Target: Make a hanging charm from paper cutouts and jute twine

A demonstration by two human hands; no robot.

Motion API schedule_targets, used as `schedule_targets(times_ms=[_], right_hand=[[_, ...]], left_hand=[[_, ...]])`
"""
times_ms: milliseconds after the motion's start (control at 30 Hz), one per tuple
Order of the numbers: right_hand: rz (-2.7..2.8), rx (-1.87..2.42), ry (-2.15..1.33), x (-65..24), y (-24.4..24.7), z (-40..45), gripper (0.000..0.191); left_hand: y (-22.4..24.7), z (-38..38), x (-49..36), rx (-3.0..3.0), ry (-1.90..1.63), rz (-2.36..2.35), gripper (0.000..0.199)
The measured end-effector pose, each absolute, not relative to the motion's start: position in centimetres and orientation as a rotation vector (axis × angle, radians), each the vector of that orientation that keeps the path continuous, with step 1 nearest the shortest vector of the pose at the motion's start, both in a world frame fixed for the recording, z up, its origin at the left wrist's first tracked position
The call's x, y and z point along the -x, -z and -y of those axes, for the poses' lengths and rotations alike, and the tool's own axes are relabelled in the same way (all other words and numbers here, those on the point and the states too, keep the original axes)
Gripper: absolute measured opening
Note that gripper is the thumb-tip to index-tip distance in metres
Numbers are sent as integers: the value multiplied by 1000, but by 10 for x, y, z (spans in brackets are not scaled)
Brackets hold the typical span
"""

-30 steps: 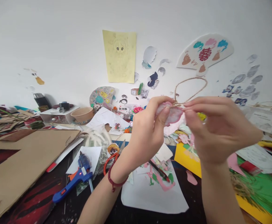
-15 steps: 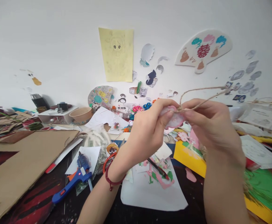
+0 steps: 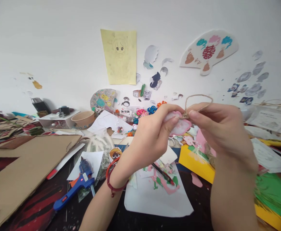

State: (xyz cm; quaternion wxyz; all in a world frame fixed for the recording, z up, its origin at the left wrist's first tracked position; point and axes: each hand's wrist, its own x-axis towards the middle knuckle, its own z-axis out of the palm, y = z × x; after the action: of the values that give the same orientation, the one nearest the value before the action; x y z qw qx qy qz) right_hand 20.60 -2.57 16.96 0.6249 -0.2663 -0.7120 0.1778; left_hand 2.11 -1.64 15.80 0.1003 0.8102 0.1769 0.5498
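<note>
My left hand [image 3: 152, 134] pinches a flat, pink-edged paper cutout [image 3: 180, 126] with a pale middle, held up above the table. Brown twine [image 3: 199, 95] is knotted at the cutout's upper edge and rises in a small loop. Closed on the twine beside the knot is my right hand [image 3: 219, 131], thumb against the fingers. The fingertips hide part of the knot. Below the hands, a white sheet [image 3: 159, 205] carries pink and green paper scraps and a dark pen [image 3: 163, 175].
A blue glue gun [image 3: 76, 186] lies left of my left forearm, near a large cardboard piece [image 3: 34, 166]. Yellow paper [image 3: 195, 163] and green paper [image 3: 272, 195] lie to the right. A paper bowl [image 3: 83, 119] and a white box [image 3: 58, 120] stand at the back left.
The twine loop, stretched out to the right before, is now smaller and curves over my right hand. My right hand has shifted slightly right; more of the cutout shows.
</note>
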Motion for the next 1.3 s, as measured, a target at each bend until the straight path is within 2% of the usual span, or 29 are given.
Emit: schedule_targets(times_ms=[133,533,900,1100,1200,1300], right_hand=[[1685,562,-389,-208,-169,24,10],[1587,570,-468,-201,-169,29,5],[1609,721,-416,-200,-170,35,15],[1644,683,-313,-197,-169,35,4],[1553,640,-287,-197,-168,32,7],[1479,639,-293,-195,-168,31,7]], left_hand=[[-159,18,-20,-2345,-1609,-485,17],[-161,21,-20,-2357,-1625,-491,13],[-160,18,-20,-2526,-1599,-588,15],[-160,21,-21,-2492,-1560,-537,19],[-161,19,-21,-2464,-1701,-549,19],[-162,17,-23,-2501,-2068,-568,14]])
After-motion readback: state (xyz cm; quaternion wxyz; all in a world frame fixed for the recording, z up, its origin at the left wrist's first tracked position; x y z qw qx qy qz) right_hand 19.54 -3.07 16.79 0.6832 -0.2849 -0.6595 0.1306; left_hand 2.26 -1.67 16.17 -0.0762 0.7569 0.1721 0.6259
